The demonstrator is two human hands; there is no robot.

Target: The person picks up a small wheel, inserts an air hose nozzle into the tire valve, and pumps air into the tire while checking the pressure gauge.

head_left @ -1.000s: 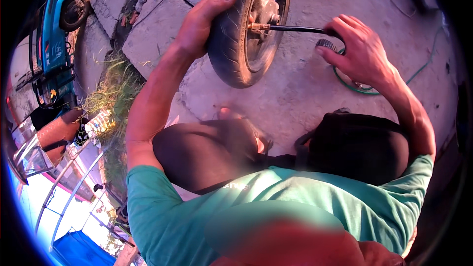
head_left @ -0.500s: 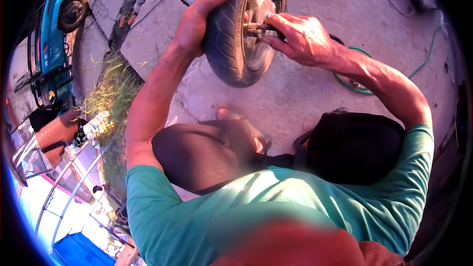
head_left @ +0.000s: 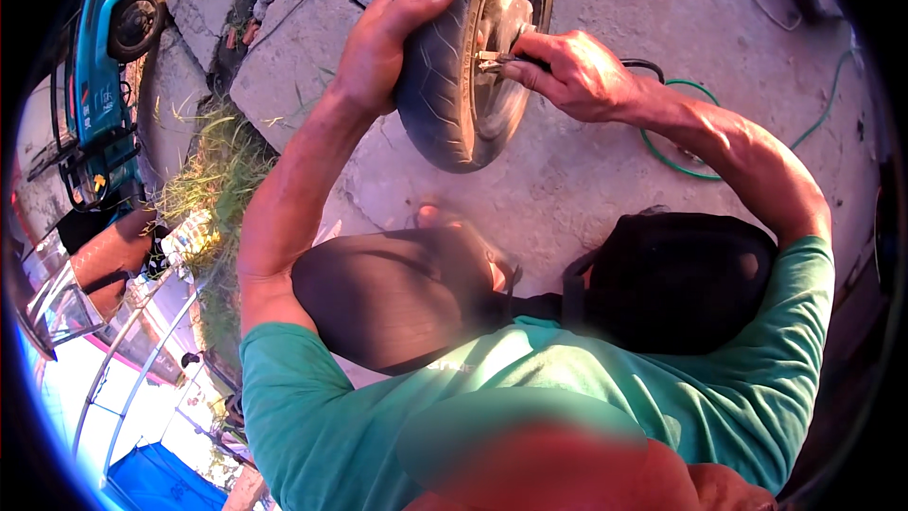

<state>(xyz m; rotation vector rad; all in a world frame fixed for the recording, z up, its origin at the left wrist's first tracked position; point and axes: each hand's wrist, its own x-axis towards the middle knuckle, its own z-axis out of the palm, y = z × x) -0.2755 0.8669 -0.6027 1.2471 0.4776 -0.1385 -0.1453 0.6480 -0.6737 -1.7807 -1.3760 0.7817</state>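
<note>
A small scooter-type wheel (head_left: 437,99) with a black treaded tyre and a dusty metal rim stands upright on the concrete before me. My left hand (head_left: 378,52) grips the tyre from its left side, thumb over the tread, other fingers hidden behind it. With thumb and fingers pinched, my right hand (head_left: 582,74) holds the end of a black air hose (head_left: 646,63). The hose's brass-coloured metal chuck (head_left: 490,61) is at the rim's inner side, near the hub. Whether it sits on a valve is too small to tell.
A green hose (head_left: 683,170) lies curled on the concrete at right. Dry grass (head_left: 222,166) grows along a cracked slab edge at left. Beyond it stand a teal vehicle (head_left: 99,76) with a black wheel and a blue tarp-like sheet (head_left: 161,478). My bent knees are close below the wheel.
The wheel has shifted slightly right and down. My left hand has moved a little right with it, and my right hand keeps its pinch beside the rim with a slight turn.
</note>
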